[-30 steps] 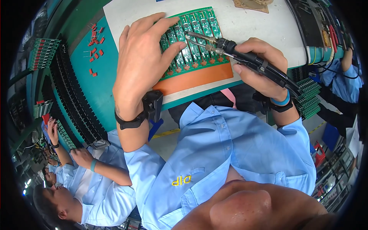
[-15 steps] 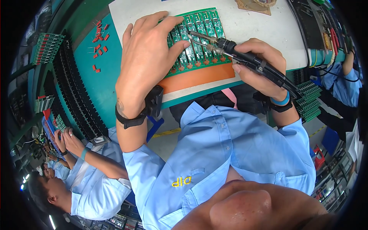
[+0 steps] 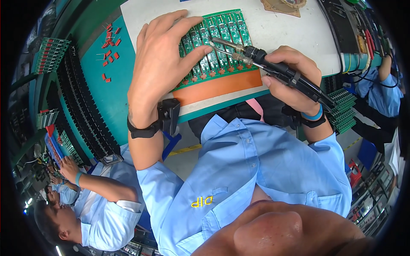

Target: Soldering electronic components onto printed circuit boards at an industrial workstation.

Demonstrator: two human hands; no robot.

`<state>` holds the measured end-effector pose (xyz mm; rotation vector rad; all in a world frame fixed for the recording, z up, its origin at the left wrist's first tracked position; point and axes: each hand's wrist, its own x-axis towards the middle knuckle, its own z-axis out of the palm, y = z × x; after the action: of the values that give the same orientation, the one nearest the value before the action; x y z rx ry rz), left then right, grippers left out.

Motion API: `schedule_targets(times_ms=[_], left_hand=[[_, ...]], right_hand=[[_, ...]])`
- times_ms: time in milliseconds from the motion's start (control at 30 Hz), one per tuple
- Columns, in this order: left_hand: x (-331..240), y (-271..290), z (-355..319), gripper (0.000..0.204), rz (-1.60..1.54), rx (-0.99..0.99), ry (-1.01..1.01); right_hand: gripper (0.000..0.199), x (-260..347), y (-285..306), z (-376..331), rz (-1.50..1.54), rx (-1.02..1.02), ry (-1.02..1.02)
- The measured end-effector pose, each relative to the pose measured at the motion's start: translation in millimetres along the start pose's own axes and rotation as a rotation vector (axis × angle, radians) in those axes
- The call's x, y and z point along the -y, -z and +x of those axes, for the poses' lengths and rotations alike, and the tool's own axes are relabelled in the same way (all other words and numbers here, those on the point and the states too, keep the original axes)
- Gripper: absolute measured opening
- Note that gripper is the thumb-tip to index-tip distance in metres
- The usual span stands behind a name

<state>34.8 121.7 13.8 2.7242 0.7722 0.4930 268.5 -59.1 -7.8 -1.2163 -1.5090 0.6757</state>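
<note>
Tool (image 3: 277, 69) diag. lengthwise, up-L twd PCB (image 3: 215, 62)

Light-blue short-sleeved shirt (image 3: 282, 158), yellow chest embroidery (image 3: 202, 202), pair of black wrist straps (image 3: 144, 131), blue right wristband (image 3: 314, 114)

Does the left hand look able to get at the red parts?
Likely yes, by leaving the circuit boards: the red parts lie left of the left hand, with only white sheet and green tabletop seemingly between.

circuit-board panel (image 3: 227, 30): green, narrow strips, lying flat | soldering tool (image 3: 295, 79): black grip, two metal prongs, slanted, tips at panel
</note>
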Motion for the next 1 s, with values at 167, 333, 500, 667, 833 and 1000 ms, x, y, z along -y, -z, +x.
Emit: schedule_targets(times_ms=[167, 333, 500, 667, 833, 1000], left_hand=[[4, 5, -6, 0.05, -0.004, -0.016, 0.007], [7, 3, -9, 0.051, 0.002, 0.018, 0.031], [6, 3, -10, 0.051, -0.022, 0.024, 0.05], [6, 4, -9, 0.051, -0.012, 0.03, 0.047], [5, 4, -8, 0.05, -0.015, 0.016, 0.041], [3, 3, -9, 0.049, -0.003, 0.025, 0.062]], right_hand=[[0.038, -4, -7, 3, 0.021, 0.002, -0.018], [0.038, -5, -10, 7, 0.013, 0.01, -0.034], [0.038, -5, -12, 8, 0.018, 0.016, -0.047], [0.037, -4, -11, 8, 0.005, 0.017, -0.043], [0.038, -4, -13, 9, -0.007, 0.016, -0.03], [0.037, -2, -14, 8, -0.018, 0.003, -0.078]])
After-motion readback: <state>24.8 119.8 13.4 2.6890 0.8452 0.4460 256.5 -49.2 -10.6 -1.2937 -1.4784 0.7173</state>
